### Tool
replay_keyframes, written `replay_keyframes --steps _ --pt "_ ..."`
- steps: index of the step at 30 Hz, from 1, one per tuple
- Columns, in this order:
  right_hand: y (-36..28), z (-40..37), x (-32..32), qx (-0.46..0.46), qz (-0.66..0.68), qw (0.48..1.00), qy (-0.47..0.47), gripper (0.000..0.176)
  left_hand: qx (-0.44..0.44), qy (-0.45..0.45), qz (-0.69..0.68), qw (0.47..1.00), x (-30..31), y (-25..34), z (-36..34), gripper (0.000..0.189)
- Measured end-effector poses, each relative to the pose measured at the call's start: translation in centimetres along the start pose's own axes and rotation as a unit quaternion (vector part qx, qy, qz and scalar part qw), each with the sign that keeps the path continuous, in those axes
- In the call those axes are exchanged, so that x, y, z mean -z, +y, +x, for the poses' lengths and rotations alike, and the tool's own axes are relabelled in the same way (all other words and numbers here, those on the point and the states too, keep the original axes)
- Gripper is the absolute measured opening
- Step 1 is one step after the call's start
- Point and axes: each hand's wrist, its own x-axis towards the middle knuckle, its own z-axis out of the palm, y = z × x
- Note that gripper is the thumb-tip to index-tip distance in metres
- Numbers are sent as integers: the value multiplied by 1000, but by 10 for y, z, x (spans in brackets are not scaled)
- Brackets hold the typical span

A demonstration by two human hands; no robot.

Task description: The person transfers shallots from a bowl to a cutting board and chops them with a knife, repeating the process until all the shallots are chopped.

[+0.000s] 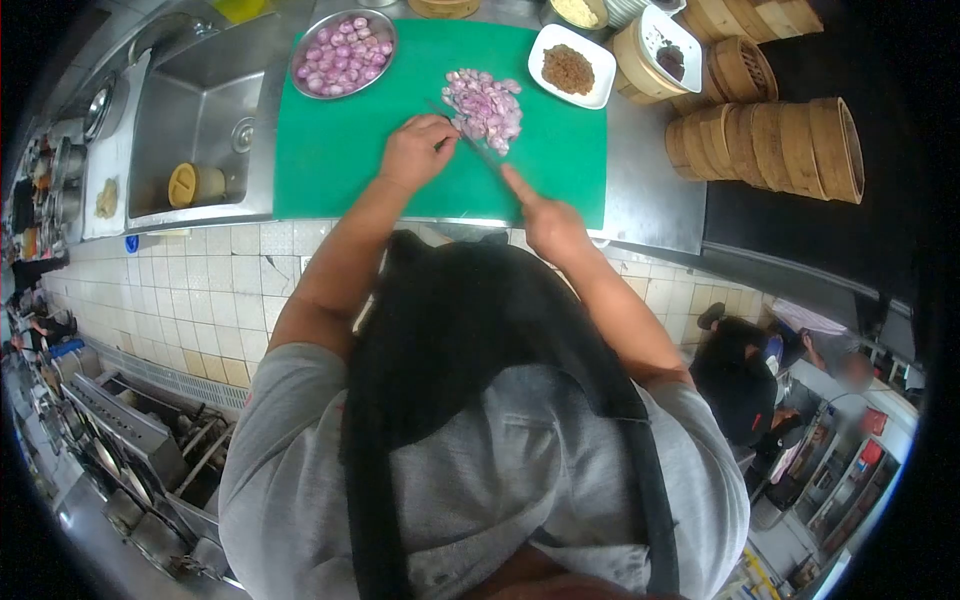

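Observation:
My right hand (pixel 553 228) is closed round the handle of a knife (pixel 481 147), its index finger stretched along the top. The blade points up and left across the green cutting board (pixel 340 160). Just left of the blade, my left hand (pixel 417 150) rests on the board with its fingers curled down. Whatever lies under those fingertips is too small and covered to make out. A heap of sliced shallots (pixel 484 105) lies right beyond the blade. Whole peeled shallots (pixel 344 56) fill a metal bowl (pixel 303 83) at the board's far left corner.
A white dish (pixel 597 97) of brown crumbly food stands at the board's right. Bamboo steamers (pixel 770 145) are stacked farther right, beside a white container (pixel 652 28). A sink (pixel 160 120) holding a yellow-lidded tub (pixel 190 185) is at left. Another person (pixel 735 380) is behind at right.

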Motion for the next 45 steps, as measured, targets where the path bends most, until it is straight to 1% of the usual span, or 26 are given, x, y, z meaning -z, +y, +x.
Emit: replay_keyframes --steps 1,4,7,10,13,16,19,22,25,28,31,34,36,37,40,43,44,45 --pt "1 2 -2 12 4 1000 10 71 -3 3 2 1000 2 0 0 8" --pt "-5 5 9 -33 15 999 -23 71 1 -10 -2 1000 2 0 1 5" --pt "14 3 -2 34 49 995 74 67 11 -15 -1 1000 6 1 -2 6" --pt "20 -5 -3 133 51 981 130 67 43 -11 -35 998 21 3 0 7" --pt "13 -14 7 78 57 995 -10 70 119 51 -74 989 50 -2 8 8" --pt "20 -8 3 59 46 996 -40 68 138 94 -30 985 91 -26 27 11" --pt "30 1 1 27 44 999 10 68 169 87 74 979 123 -57 46 17" --pt "33 7 6 28 51 998 40 68 105 63 153 981 136 -77 67 21" --pt "27 11 4 21 26 999 41 69 120 -27 202 972 127 -90 90 22" --pt "25 11 3 15 53 998 29 69 133 -141 226 954 114 -99 110 28" --pt "24 9 4 22 55 997 41 70 243 -220 281 902 104 -96 130 30" --pt "26 9 -1 43 45 997 55 70 241 -235 282 898 104 -95 137 33" --pt "24 6 -3 44 19 998 34 71 232 -237 281 900 106 -91 137 31" --pt "23 5 -3 44 6 999 23 71 228 -238 280 902 107 -89 137 30" --pt "29 7 -6 70 32 995 57 71 181 -202 274 923 103 -99 129 24" --pt "29 16 1 61 40 996 55 71 85 -76 278 954 102 -97 118 20" --pt "32 19 1 60 38 996 60 71 99 -64 238 964 101 -94 117 20" --pt "36 24 1 60 35 995 66 71 112 -52 197 973 103 -78 120 19"
